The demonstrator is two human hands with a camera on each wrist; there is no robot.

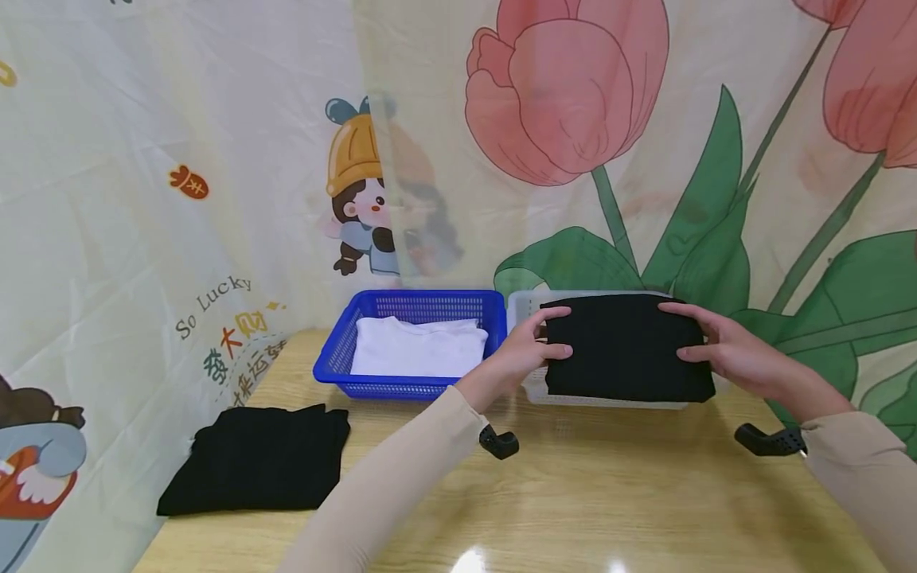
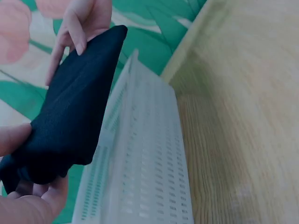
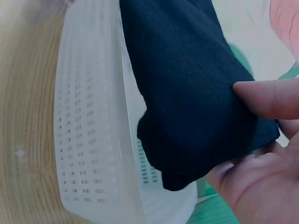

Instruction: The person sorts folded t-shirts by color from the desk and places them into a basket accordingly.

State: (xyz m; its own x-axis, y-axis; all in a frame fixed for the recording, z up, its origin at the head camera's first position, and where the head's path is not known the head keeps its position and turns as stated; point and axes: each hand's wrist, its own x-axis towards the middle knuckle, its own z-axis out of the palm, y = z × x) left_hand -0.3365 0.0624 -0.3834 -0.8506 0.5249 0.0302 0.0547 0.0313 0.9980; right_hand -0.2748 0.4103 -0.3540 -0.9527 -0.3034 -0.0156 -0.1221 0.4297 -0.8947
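Both hands hold a folded black garment (image 1: 623, 350) up over a white perforated plastic basket (image 1: 526, 302). My left hand (image 1: 526, 346) pinches its left end, and my right hand (image 1: 727, 350) grips the opposite end. In the left wrist view, the thumb presses the top of the garment (image 2: 74, 102) while the other fingers are underneath. The right wrist view has the garment (image 3: 196, 93) between thumb and fingers, with the basket's slotted wall (image 3: 88, 121) below it. Much of the basket's inside is hidden behind the black fabric.
Beside the white basket stands a blue basket (image 1: 333, 362) with a folded white garment (image 1: 419, 348) in it. Another folded black garment (image 1: 265, 461) lies at the left of the wooden table (image 1: 573, 493). A printed curtain (image 1: 430, 48) hangs right behind the baskets.
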